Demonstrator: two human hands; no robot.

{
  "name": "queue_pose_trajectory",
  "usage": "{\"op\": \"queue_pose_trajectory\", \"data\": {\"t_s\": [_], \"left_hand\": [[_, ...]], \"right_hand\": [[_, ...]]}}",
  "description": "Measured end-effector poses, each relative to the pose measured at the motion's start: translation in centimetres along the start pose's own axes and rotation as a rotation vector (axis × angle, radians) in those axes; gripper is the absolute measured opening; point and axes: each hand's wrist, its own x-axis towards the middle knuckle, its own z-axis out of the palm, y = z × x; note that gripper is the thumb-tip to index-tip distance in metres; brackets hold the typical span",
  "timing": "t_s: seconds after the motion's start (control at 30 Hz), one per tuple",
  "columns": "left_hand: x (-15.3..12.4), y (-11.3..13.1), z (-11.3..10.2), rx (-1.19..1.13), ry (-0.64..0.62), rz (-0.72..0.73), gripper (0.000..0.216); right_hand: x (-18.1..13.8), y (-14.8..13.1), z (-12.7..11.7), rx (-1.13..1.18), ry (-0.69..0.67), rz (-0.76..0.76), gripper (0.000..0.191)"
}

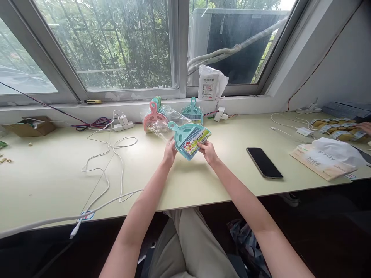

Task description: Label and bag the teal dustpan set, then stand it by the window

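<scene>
A teal mini dustpan (pixel 185 136) with a brush set in it and a colourful label is held tilted above the table between both hands. My left hand (pixel 170 151) is closed near its left edge, with clear plastic wrap (pixel 162 129) beside and behind it; part of the fingers is hidden. My right hand (pixel 208 150) pinches the lower right edge, thumb on the label. Behind stand a pink dustpan (pixel 153 119), fronting a row of teal ones (pixel 157 100), and another teal dustpan (pixel 193 111) against the wall.
A black phone (pixel 264 163) and a tissue pack (pixel 324 158) lie to the right. White cables (pixel 108 154) sprawl on the left, near a charger strip (pixel 124 124) and a cardboard box (pixel 30 126). At the far right, another person's hand (pixel 364 127) is near yellow packets (pixel 337 127).
</scene>
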Motion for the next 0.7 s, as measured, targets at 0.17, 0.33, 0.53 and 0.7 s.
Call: {"op": "queue_pose_trajectory", "data": {"t_s": [0.17,0.33,0.53,0.7], "left_hand": [[0.5,2.4,-1.9,-0.116,0.072,0.114,0.039],[0.9,3.3,-3.4,-0.113,0.135,0.081,0.044],[1.2,3.1,-3.6,-0.128,0.166,0.036,0.045],[1.3,3.1,-3.7,-0.127,0.151,0.015,0.047]], "right_hand": [[0.8,0.3,-1.0,0.036,0.13,-0.011,0.012],[1.0,0.0,-1.5,0.052,0.181,0.003,0.016],[0.8,-0.5,-1.5,-0.004,0.068,0.138,0.013],[0.8,-0.6,-1.5,-0.073,0.025,0.253,0.014]]}}
